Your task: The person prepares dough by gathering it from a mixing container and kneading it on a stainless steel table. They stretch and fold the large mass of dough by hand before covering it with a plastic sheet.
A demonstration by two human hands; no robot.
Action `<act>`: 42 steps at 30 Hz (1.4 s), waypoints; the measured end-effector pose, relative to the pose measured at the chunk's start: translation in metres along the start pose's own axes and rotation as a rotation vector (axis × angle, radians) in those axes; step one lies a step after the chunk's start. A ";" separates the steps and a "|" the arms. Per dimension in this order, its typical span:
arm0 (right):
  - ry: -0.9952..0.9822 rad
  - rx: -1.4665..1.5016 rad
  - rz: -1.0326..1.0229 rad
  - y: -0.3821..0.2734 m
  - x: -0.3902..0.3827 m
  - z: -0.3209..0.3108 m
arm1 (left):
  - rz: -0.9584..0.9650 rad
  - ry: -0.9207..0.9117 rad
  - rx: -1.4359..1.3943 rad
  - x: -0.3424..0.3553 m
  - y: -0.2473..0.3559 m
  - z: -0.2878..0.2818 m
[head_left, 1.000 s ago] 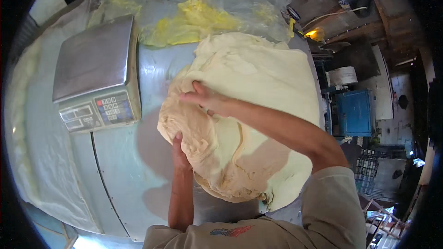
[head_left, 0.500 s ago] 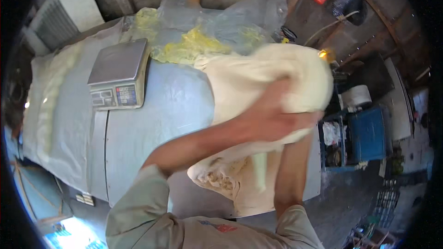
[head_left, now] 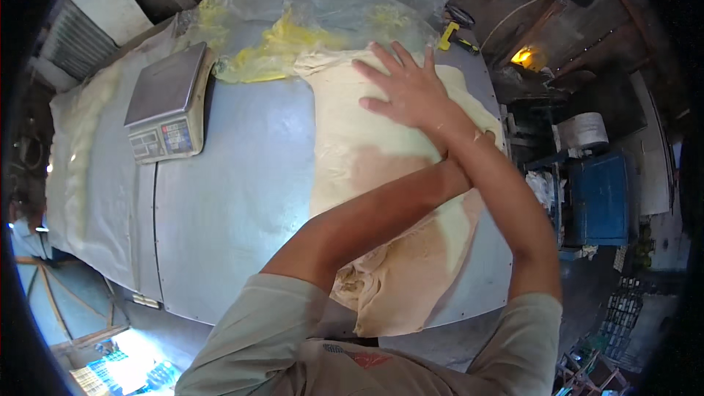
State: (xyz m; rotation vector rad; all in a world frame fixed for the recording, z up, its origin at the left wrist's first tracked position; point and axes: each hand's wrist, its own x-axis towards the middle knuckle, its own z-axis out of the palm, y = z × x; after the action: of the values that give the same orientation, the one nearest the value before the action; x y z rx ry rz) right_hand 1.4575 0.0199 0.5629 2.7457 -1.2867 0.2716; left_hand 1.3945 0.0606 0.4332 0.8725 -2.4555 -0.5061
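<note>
A large slab of pale dough [head_left: 348, 114] lies spread over the metal-topped table, its upper edge touching the plastic sheet. My right hand [head_left: 411, 92] rests flat on the upper part of the dough, fingers spread. My forearms cross, the right one over the left wrist. Most of my left hand [head_left: 490, 135] is hidden behind the right forearm; only a small part shows at the dough's right edge. Towards my body, the dough narrows into a folded, rough-torn lump [head_left: 352, 282] and a smoother flap [head_left: 411, 297] near the table's front edge.
A digital scale [head_left: 167, 99] stands on the table [head_left: 227, 205] at the left. Clear plastic sheeting with yellow patches [head_left: 282, 44] lies along the back. A yellow-and-black tool [head_left: 449, 35] is at the back right. Long pale rolls under plastic [head_left: 88, 154] line the far left. A blue cabinet [head_left: 598, 198] stands right.
The raised, blurred bulk of dough has come down flat onto the table. My right hand has moved from below the dough to its top, and my arms now cross. The view has shifted slightly.
</note>
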 end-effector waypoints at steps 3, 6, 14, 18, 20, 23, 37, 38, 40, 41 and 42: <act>0.008 0.030 -0.028 0.060 -0.001 0.026 | 0.005 -0.109 0.190 -0.004 0.044 -0.033; 0.003 0.178 -0.016 0.094 -0.002 0.030 | -0.237 -0.386 0.128 -0.052 0.099 -0.118; 0.296 0.240 -0.127 0.140 -0.018 0.069 | -0.241 -0.027 -0.074 -0.189 0.015 -0.192; 0.566 0.298 0.027 0.165 -0.022 0.090 | -0.361 -0.166 0.263 -0.197 0.034 -0.155; 0.613 0.303 0.072 0.182 -0.022 0.103 | -0.315 -0.390 0.227 -0.178 0.070 -0.135; 0.619 0.079 0.134 0.202 -0.012 0.107 | -0.105 -0.195 0.231 -0.146 0.101 -0.072; 0.263 0.395 0.527 0.113 -0.205 0.092 | 0.190 -0.389 0.227 -0.104 0.112 -0.023; 0.328 0.440 0.448 0.124 -0.210 0.096 | 0.203 -0.363 0.158 -0.102 0.113 -0.023; 0.326 0.468 0.467 0.150 -0.221 0.105 | 0.224 -0.412 -0.045 -0.086 0.114 -0.027; 0.311 0.535 0.485 0.155 -0.220 0.104 | 0.214 -0.485 -0.252 -0.085 0.111 -0.032; 0.318 0.535 0.475 0.163 -0.218 0.101 | 0.212 -0.479 -0.240 -0.085 0.107 -0.039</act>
State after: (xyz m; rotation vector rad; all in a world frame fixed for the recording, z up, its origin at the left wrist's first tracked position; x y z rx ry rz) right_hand 1.2077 0.0633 0.4222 2.5464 -1.9700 1.1915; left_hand 1.4222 0.1871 0.4906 0.4189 -2.7846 -1.0008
